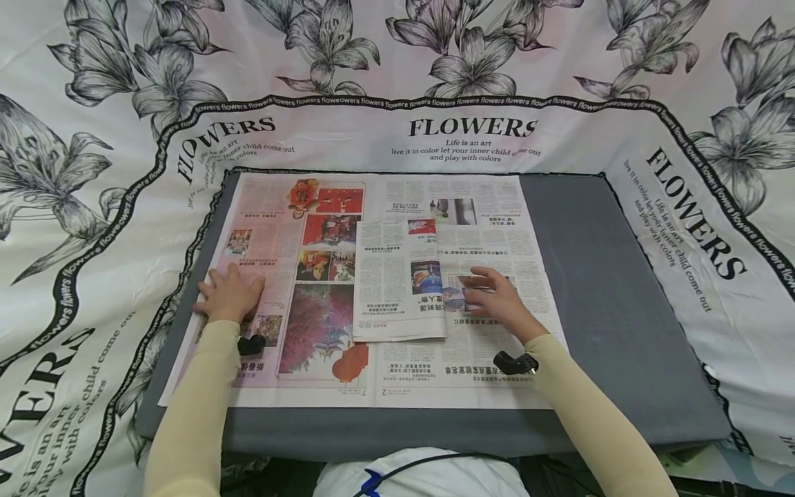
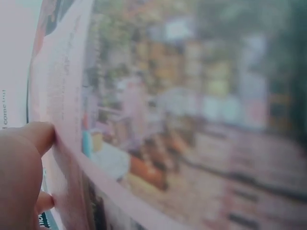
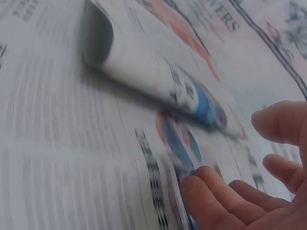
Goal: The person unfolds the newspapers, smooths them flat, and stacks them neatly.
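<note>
A large spread newspaper (image 1: 491,373) covers much of the grey table, and a smaller folded newspaper (image 1: 388,276) lies over its middle with a rounded fold on its right. Fingers spread, my left hand (image 1: 231,295) rests on the pink left page near its outer edge. In the left wrist view a fingertip (image 2: 45,136) touches the pink paper, which looks blurred close up. Just right of the folded newspaper (image 3: 158,81), my right hand (image 1: 499,300) holds nothing. Its fingers (image 3: 211,196) are loosely bent, low over the printed page, with the thumb apart from them.
The grey tabletop (image 1: 609,297) extends to the right of the newspaper and along the near edge. A white cloth (image 1: 472,141) with flower drawings and lettering surrounds the table. A dark cable (image 1: 428,459) crosses the person's white clothing at the front.
</note>
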A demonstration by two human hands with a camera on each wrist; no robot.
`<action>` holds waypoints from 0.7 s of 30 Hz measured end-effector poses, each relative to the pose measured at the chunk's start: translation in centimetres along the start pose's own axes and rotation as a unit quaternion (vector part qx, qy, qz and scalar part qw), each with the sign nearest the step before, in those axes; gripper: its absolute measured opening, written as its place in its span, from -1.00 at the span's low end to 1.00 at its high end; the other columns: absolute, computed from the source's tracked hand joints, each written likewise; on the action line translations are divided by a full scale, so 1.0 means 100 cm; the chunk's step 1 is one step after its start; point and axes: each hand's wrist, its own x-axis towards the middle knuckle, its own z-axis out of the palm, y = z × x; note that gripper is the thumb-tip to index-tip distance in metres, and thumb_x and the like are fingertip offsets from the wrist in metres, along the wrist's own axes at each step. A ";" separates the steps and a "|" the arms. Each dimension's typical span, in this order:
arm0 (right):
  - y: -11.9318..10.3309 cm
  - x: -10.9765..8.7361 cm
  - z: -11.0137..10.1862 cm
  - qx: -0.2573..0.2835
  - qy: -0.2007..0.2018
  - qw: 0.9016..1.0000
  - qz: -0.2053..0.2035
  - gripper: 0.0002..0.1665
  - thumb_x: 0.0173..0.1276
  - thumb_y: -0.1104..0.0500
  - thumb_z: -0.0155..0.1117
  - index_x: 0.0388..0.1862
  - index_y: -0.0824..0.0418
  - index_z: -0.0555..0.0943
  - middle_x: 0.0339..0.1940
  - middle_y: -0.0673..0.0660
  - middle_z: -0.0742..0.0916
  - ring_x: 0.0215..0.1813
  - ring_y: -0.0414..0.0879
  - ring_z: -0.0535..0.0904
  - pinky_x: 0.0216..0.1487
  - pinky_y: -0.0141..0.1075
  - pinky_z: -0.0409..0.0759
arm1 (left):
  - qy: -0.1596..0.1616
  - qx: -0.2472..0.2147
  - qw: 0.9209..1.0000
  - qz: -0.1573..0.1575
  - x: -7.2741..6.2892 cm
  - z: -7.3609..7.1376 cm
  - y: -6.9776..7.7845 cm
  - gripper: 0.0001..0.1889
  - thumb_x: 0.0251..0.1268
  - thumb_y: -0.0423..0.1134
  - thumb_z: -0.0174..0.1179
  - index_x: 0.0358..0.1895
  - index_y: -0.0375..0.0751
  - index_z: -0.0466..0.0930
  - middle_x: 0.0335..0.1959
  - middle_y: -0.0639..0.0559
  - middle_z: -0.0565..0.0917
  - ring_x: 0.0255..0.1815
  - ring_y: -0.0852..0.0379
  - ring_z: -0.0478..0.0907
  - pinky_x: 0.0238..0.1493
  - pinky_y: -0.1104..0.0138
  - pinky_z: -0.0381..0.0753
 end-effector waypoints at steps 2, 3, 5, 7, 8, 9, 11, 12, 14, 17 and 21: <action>0.004 -0.004 -0.009 -0.003 0.006 1.000 0.001 -0.18 0.55 0.19 0.16 0.67 0.20 0.08 0.57 0.41 0.32 0.36 0.33 0.53 0.13 -0.08 0.72 | -0.004 -0.011 1.000 -0.004 0.001 -0.001 -0.001 -0.06 0.48 0.30 -0.16 0.65 -0.26 -0.22 0.58 -0.63 -0.32 0.52 -0.76 -0.36 0.24 -0.69 -0.18; 0.007 -0.006 -0.014 -0.006 0.010 1.000 0.002 -0.18 0.55 0.19 0.15 0.67 0.21 0.06 0.58 0.43 0.31 0.36 0.33 0.54 0.13 -0.07 0.72 | -0.006 -0.019 1.000 -0.006 0.001 -0.001 -0.001 -0.06 0.48 0.30 -0.16 0.66 -0.24 -0.24 0.58 -0.63 -0.34 0.53 -0.75 -0.38 0.24 -0.69 -0.21; 0.012 -0.011 -0.023 -0.013 0.018 1.000 0.006 -0.19 0.57 0.19 0.13 0.67 0.22 0.05 0.58 0.44 0.29 0.34 0.32 0.56 0.12 -0.09 0.72 | -0.001 -0.039 0.999 -0.010 -0.001 -0.002 -0.001 -0.06 0.47 0.28 -0.13 0.66 -0.22 -0.23 0.58 -0.62 -0.34 0.53 -0.74 -0.41 0.27 -0.67 -0.25; 0.015 -0.015 -0.031 -0.017 0.023 1.000 0.010 -0.19 0.58 0.19 0.12 0.67 0.23 0.03 0.58 0.45 0.29 0.34 0.29 0.57 0.11 -0.11 0.72 | 0.011 -0.051 0.999 -0.008 -0.004 -0.004 0.001 -0.07 0.46 0.25 -0.10 0.66 -0.23 -0.21 0.58 -0.63 -0.29 0.54 -0.73 -0.40 0.32 -0.63 -0.27; 0.017 -0.017 -0.035 -0.019 0.026 0.999 0.013 -0.20 0.59 0.19 0.11 0.67 0.23 0.03 0.57 0.45 0.29 0.33 0.29 0.57 0.10 -0.12 0.73 | 0.020 -0.057 0.998 -0.004 -0.007 -0.005 0.002 -0.09 0.46 0.23 -0.08 0.66 -0.23 -0.18 0.58 -0.62 -0.23 0.55 -0.72 -0.34 0.35 -0.60 -0.25; 0.018 -0.018 -0.038 -0.023 0.030 0.999 0.015 -0.20 0.59 0.19 0.11 0.67 0.22 0.05 0.57 0.45 0.30 0.33 0.28 0.58 0.08 -0.14 0.73 | 0.025 -0.057 0.998 0.004 -0.009 -0.005 0.005 -0.09 0.46 0.22 -0.08 0.65 -0.25 -0.16 0.58 -0.62 -0.18 0.55 -0.71 -0.29 0.37 -0.57 -0.21; 0.019 -0.020 -0.043 -0.028 0.039 0.999 0.020 -0.21 0.58 0.18 0.12 0.67 0.22 0.06 0.57 0.44 0.31 0.34 0.29 0.57 0.06 -0.16 0.74 | 0.038 -0.048 0.998 0.033 -0.017 -0.006 0.013 -0.14 0.46 0.18 -0.06 0.62 -0.29 -0.05 0.54 -0.60 -0.01 0.53 -0.68 -0.12 0.38 -0.51 -0.08; 0.018 -0.020 -0.045 -0.032 0.043 0.998 0.019 -0.21 0.58 0.18 0.12 0.67 0.21 0.06 0.57 0.43 0.32 0.35 0.30 0.56 0.06 -0.16 0.74 | 0.042 -0.039 0.997 0.056 -0.020 -0.004 0.018 -0.18 0.47 0.16 -0.05 0.58 -0.32 0.05 0.50 -0.59 0.07 0.50 -0.66 -0.04 0.35 -0.49 0.01; 0.015 -0.018 -0.046 -0.050 0.057 0.997 0.016 -0.21 0.56 0.16 0.13 0.66 0.19 0.09 0.57 0.41 0.33 0.38 0.31 0.52 0.09 -0.12 0.72 | 0.039 -0.031 0.994 0.099 -0.030 0.002 0.032 -0.22 0.47 0.12 -0.02 0.55 -0.34 0.11 0.47 -0.56 0.16 0.46 -0.62 0.06 0.33 -0.46 0.10; 0.006 -0.015 -0.038 -0.094 0.068 0.993 -0.005 -0.22 0.54 0.16 0.15 0.64 0.19 0.14 0.58 0.40 0.33 0.43 0.34 0.47 0.20 0.04 0.65 | 0.021 -0.012 0.988 0.155 -0.046 0.013 0.052 -0.26 0.47 0.09 0.04 0.54 -0.32 0.19 0.49 -0.53 0.15 0.50 -0.58 0.04 0.37 -0.45 0.10; -0.013 -0.014 -0.014 -0.191 0.064 0.977 -0.075 -0.27 0.50 0.15 0.22 0.58 0.22 0.26 0.53 0.39 0.40 0.42 0.35 0.46 0.27 0.18 0.56 | -0.010 0.002 0.982 0.187 -0.062 0.027 0.080 -0.23 0.46 0.09 0.11 0.59 -0.22 0.17 0.59 -0.48 0.04 0.57 -0.56 -0.05 0.44 -0.47 -0.01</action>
